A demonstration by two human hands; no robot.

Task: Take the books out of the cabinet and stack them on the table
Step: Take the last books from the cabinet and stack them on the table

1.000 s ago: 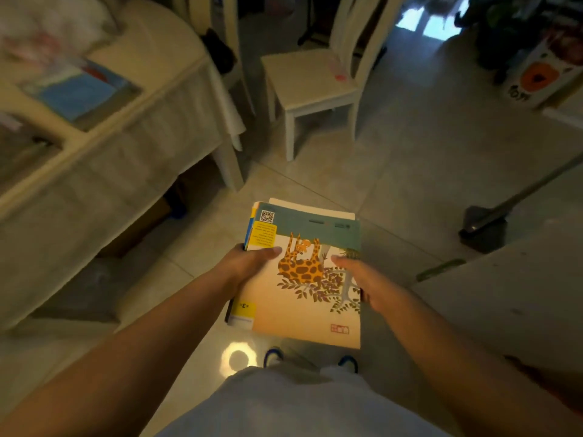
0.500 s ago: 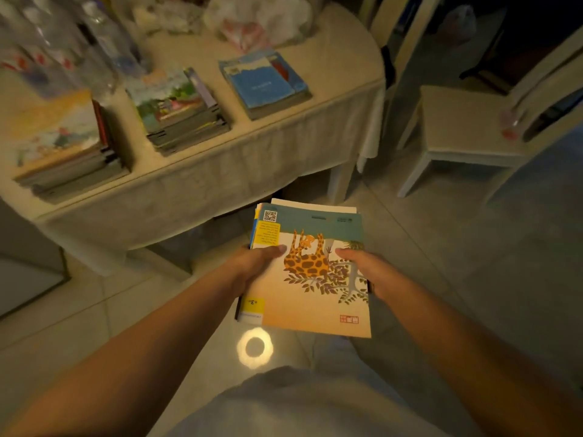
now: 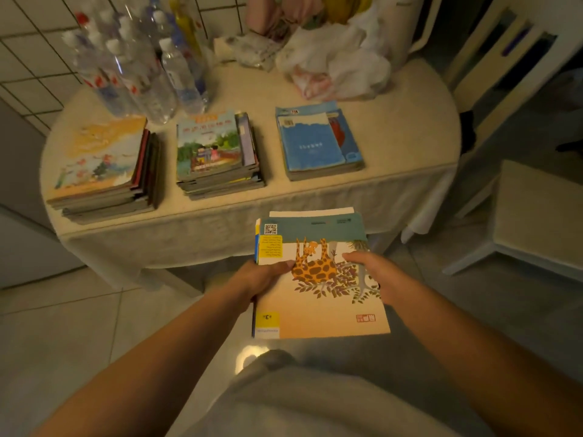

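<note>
Below the table's near edge, over the floor and short of the cloth-covered table (image 3: 410, 146), a small bundle of books (image 3: 321, 298) is held flat in both hands. Only the top cover shows, with a giraffe picture; a white page edge and a blue spine peek out at the far and left sides, so how many books lie under it cannot be told. The fingers beneath the bundle are hidden.

The left hand (image 3: 262, 275) grips the bundle's left edge, thumb laid across the cover. The right hand (image 3: 378, 275) grips the right edge, thumb likewise on top. Both forearms reach forward from the lower corners, and the person's grey shirt fills the bottom edge.

Three stacks sit along the table's near edge: the left stack (image 3: 101, 171) toward the left corner, the middle stack (image 3: 217, 159) just beside it, and the blue-covered stack (image 3: 318, 143) further right, apart from the others. Clear bottles (image 3: 142, 67) crowd the far left; crumpled plastic bags (image 3: 334, 64) lie at the far edge, blurred. A chair (image 3: 536, 203) is cut off at the right.

Compared with half a second ago, the view has swung up and the table now lies squarely ahead, while the grip on the bundle is unchanged.
</note>
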